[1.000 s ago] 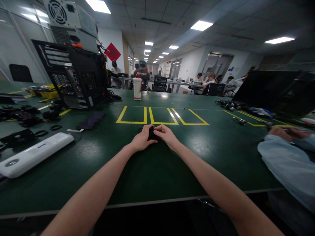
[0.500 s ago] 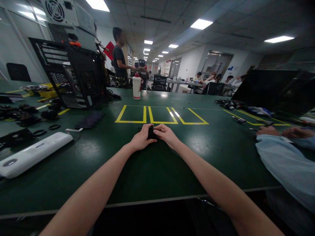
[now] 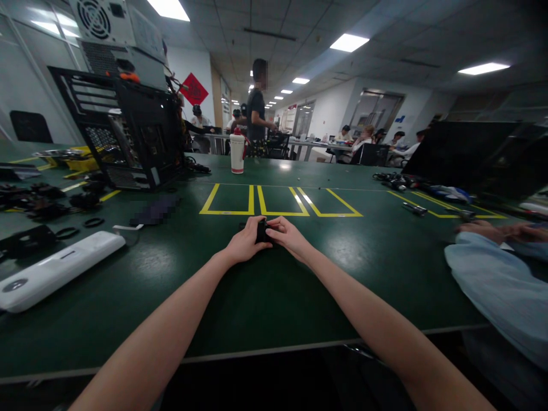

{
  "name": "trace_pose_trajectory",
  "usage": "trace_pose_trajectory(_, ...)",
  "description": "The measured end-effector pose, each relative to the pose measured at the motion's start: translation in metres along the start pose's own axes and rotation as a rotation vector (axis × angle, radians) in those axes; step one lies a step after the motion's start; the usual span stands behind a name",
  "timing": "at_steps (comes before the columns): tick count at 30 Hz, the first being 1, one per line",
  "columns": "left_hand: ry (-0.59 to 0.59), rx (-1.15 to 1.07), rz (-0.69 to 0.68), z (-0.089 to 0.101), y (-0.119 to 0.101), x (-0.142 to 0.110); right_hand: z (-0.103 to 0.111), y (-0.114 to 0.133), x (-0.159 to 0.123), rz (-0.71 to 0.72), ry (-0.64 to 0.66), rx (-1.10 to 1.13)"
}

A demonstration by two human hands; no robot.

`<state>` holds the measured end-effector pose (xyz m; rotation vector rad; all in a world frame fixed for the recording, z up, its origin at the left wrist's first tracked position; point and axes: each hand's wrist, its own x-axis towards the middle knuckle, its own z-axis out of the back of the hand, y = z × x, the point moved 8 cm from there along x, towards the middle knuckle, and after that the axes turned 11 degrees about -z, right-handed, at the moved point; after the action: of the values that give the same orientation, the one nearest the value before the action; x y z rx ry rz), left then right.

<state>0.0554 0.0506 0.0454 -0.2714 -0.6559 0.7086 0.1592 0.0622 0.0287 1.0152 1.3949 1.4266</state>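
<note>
A small black part (image 3: pixel 262 232) is held between my two hands, low over the green table (image 3: pixel 274 302). My left hand (image 3: pixel 247 241) is closed around its left side, thumb below and fingers above. On its right side, the fingertips of my right hand (image 3: pixel 287 235) pinch it. Its exact kind is hard to make out, since my fingers cover much of it. Just beyond my hands, yellow tape outlines (image 3: pixel 282 214) are marked on the tabletop.
A black computer case (image 3: pixel 128 137) and a white bottle (image 3: pixel 237 153) stand behind. To the left lie a long white device (image 3: pixel 64 268) and several black parts (image 3: pixel 47 200). At right, a co-worker's blue sleeve (image 3: pixel 492 274) rests near a small metallic tool (image 3: pixel 414 209) and a dark monitor (image 3: pixel 462 154).
My hands and the black part have hardly moved. A standing person in the background has walked to the right, behind the bottle. The co-worker's hands at right have shifted slightly.
</note>
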Motion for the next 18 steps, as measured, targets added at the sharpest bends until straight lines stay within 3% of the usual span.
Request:
trace_pose_trajectory(7, -0.023, 0.013, -0.027, 0.0, 0.0, 0.0, -0.003, -0.007, 0.007, -0.105, 0.024, 0.098)
trace_pose_trajectory(13, 0.002, -0.003, -0.002, 0.0, 0.0, 0.0, -0.002, 0.004, 0.001, 0.016, 0.025, 0.01)
trace_pose_trajectory(18, -0.014, -0.005, -0.012, 0.0, 0.0, 0.001, -0.001, 0.005, 0.0, 0.018, -0.038, -0.021)
